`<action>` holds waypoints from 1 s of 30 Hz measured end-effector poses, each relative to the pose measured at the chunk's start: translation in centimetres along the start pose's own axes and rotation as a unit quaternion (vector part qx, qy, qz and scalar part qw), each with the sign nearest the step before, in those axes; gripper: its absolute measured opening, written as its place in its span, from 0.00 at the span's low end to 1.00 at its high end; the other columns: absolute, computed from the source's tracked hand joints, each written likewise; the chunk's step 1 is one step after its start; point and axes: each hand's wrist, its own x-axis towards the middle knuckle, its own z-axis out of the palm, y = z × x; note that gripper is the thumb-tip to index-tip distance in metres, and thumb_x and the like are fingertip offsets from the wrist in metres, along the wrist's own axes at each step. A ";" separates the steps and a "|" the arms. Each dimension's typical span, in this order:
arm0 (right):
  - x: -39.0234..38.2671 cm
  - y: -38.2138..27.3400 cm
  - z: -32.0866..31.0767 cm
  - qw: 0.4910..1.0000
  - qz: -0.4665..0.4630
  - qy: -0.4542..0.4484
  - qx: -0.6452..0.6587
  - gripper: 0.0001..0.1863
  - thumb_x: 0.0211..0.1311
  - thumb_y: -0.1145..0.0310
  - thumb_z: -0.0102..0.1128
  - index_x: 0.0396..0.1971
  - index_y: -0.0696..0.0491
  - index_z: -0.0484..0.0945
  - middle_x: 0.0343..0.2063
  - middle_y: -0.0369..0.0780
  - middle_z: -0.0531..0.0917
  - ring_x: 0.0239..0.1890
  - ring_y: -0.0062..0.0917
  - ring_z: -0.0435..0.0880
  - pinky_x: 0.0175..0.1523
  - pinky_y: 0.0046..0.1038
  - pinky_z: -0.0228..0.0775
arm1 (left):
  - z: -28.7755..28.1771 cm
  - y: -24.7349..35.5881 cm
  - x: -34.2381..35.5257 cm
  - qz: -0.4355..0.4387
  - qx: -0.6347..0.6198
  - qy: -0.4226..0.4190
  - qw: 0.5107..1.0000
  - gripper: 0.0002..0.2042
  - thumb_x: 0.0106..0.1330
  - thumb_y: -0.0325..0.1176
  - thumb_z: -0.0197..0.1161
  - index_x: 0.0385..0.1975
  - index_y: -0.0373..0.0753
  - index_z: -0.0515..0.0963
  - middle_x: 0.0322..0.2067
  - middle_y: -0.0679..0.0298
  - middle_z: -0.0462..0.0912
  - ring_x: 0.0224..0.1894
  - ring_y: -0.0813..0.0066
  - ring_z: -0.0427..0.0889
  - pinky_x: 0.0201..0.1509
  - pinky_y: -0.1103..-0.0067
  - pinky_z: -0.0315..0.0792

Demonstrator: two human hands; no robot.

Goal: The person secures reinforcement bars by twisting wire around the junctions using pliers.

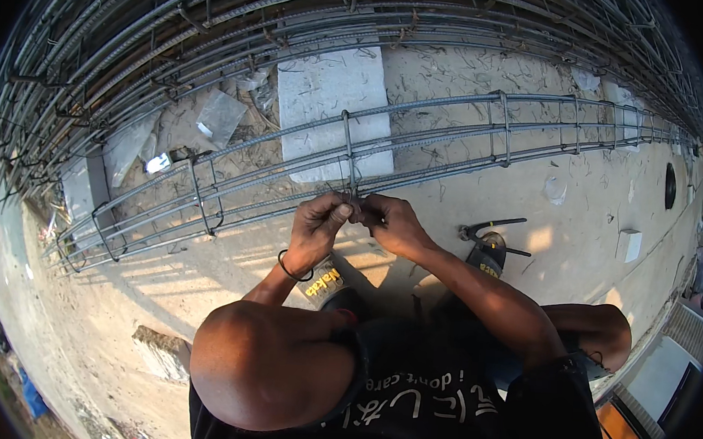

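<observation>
My left hand point(318, 224) and my right hand point(397, 224) meet at the near side of a long, narrow rebar cage point(445, 166). They are just below a square stirrup point(348, 142) that wraps the cage's long bars. The fingers of both hands are closed and pinched together, fingertips almost touching. What lies between them is too small and shaded to make out. A dark loop circles my left wrist. Beyond my right hand, a pair of pincers point(493, 228) with spread dark handles lies by my shoe.
Many stacked rebar lengths and stirrups point(219, 14) fill the far side. A pale slab point(334, 80) lies under the cage. Clear plastic sheets point(221, 118) and scattered wire bits litter the concrete floor. A broken block point(161, 353) lies at left, a white block point(628, 246) at right.
</observation>
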 end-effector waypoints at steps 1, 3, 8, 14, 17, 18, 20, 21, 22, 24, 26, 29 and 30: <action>0.2 0.1 -0.2 0.994 -0.057 0.024 -0.086 0.05 0.58 0.72 0.57 0.29 0.59 0.77 0.24 0.47 0.79 0.28 0.38 0.79 0.34 0.36 0.69 | -0.5 -0.2 -0.6 -0.005 0.008 0.007 1.000 0.09 0.67 0.31 0.56 0.33 0.30 0.77 0.25 0.63 0.78 0.30 0.79 0.73 0.45 0.75 0.72; 0.2 0.7 -0.6 0.987 -0.108 0.055 -0.108 0.05 0.54 0.75 0.57 0.29 0.60 0.78 0.27 0.51 0.79 0.32 0.47 0.78 0.37 0.40 0.68 | -0.3 -0.7 -0.6 -0.030 0.028 0.018 0.999 0.09 0.67 0.31 0.56 0.32 0.30 0.76 0.23 0.64 0.76 0.28 0.79 0.72 0.45 0.74 0.72; -0.1 -0.2 -0.1 0.982 -0.116 0.058 -0.137 0.05 0.54 0.75 0.57 0.29 0.60 0.78 0.27 0.50 0.80 0.33 0.46 0.79 0.38 0.41 0.69 | 1.1 1.4 2.0 -0.041 0.007 0.096 0.994 0.08 0.67 0.28 0.56 0.28 0.30 0.78 0.21 0.67 0.77 0.25 0.82 0.70 0.31 0.83 0.66; 0.8 -2.7 -2.2 0.990 -0.003 -0.027 -0.136 0.06 0.56 0.73 0.56 0.27 0.61 0.78 0.22 0.48 0.80 0.26 0.39 0.80 0.33 0.34 0.71 | 0.2 1.9 2.7 -0.048 0.022 0.069 0.996 0.10 0.67 0.29 0.56 0.25 0.31 0.77 0.21 0.65 0.77 0.24 0.82 0.71 0.33 0.82 0.68; 2.1 -1.6 -5.4 0.944 0.228 -0.152 0.185 0.08 0.60 0.70 0.58 0.28 0.60 0.79 0.19 0.39 0.79 0.20 0.22 0.76 0.24 0.22 0.67 | -0.8 0.2 -0.1 -0.020 0.047 0.038 0.998 0.10 0.67 0.31 0.56 0.26 0.31 0.76 0.23 0.63 0.78 0.29 0.78 0.74 0.40 0.78 0.71; 2.5 -1.7 -5.6 0.933 0.249 -0.154 0.209 0.09 0.59 0.69 0.61 0.27 0.60 0.79 0.17 0.35 0.76 0.17 0.15 0.72 0.20 0.16 0.63 | -0.7 -0.3 -0.7 -0.005 0.057 0.037 0.998 0.10 0.67 0.31 0.56 0.27 0.31 0.76 0.24 0.63 0.78 0.30 0.77 0.75 0.40 0.77 0.71; 3.4 -3.9 -6.0 0.926 0.287 -0.156 0.191 0.09 0.58 0.70 0.61 0.27 0.61 0.79 0.17 0.36 0.76 0.16 0.16 0.72 0.20 0.17 0.63 | -0.4 0.3 -2.2 0.002 0.070 0.045 0.997 0.07 0.66 0.27 0.55 0.28 0.31 0.76 0.27 0.61 0.80 0.37 0.71 0.79 0.44 0.73 0.72; 4.0 -4.7 -6.0 0.922 0.305 -0.159 0.181 0.09 0.58 0.70 0.62 0.27 0.62 0.79 0.16 0.37 0.76 0.16 0.17 0.72 0.19 0.18 0.64 | -0.5 0.3 -2.7 0.044 0.104 0.024 0.993 0.04 0.63 0.25 0.55 0.29 0.32 0.76 0.28 0.60 0.80 0.39 0.68 0.80 0.44 0.73 0.73; 4.5 -4.9 -5.9 0.914 0.321 -0.154 0.194 0.09 0.56 0.71 0.63 0.25 0.63 0.79 0.16 0.37 0.77 0.15 0.17 0.72 0.19 0.18 0.63 | -0.5 -0.3 -3.1 0.085 0.133 -0.001 0.987 0.03 0.60 0.23 0.55 0.29 0.32 0.76 0.29 0.59 0.80 0.41 0.66 0.80 0.45 0.72 0.73; 5.5 -5.6 -5.7 0.923 0.307 -0.160 0.166 0.08 0.56 0.73 0.61 0.24 0.62 0.79 0.16 0.38 0.77 0.15 0.18 0.72 0.19 0.18 0.63 | -0.1 -1.5 -4.0 0.147 0.273 -0.052 0.949 0.10 0.47 0.18 0.55 0.30 0.33 0.76 0.31 0.54 0.80 0.47 0.56 0.81 0.49 0.70 0.74; 6.7 -6.9 -4.7 0.944 0.266 -0.179 0.080 0.08 0.53 0.73 0.61 0.21 0.63 0.79 0.17 0.41 0.79 0.16 0.22 0.75 0.20 0.23 0.66 | 2.1 -1.6 -3.2 0.229 0.433 -0.070 0.869 0.13 0.45 0.17 0.56 0.33 0.33 0.75 0.33 0.55 0.80 0.46 0.55 0.81 0.48 0.69 0.77; 6.9 -10.2 -2.4 0.938 0.207 -0.219 -0.171 0.10 0.50 0.72 0.60 0.21 0.65 0.79 0.16 0.45 0.79 0.18 0.26 0.78 0.23 0.31 0.70 | 4.1 -1.8 -2.2 0.266 0.594 -0.083 0.755 0.15 0.51 0.23 0.57 0.41 0.34 0.75 0.40 0.55 0.80 0.45 0.57 0.81 0.44 0.70 0.78; 6.8 -10.8 -2.1 0.933 0.100 -0.215 -0.272 0.05 0.42 0.80 0.54 0.17 0.64 0.78 0.19 0.49 0.81 0.23 0.32 0.82 0.27 0.36 0.73 | 4.6 -1.8 -1.6 0.263 0.634 -0.089 0.722 0.15 0.52 0.25 0.57 0.42 0.34 0.75 0.40 0.55 0.80 0.44 0.58 0.81 0.42 0.71 0.78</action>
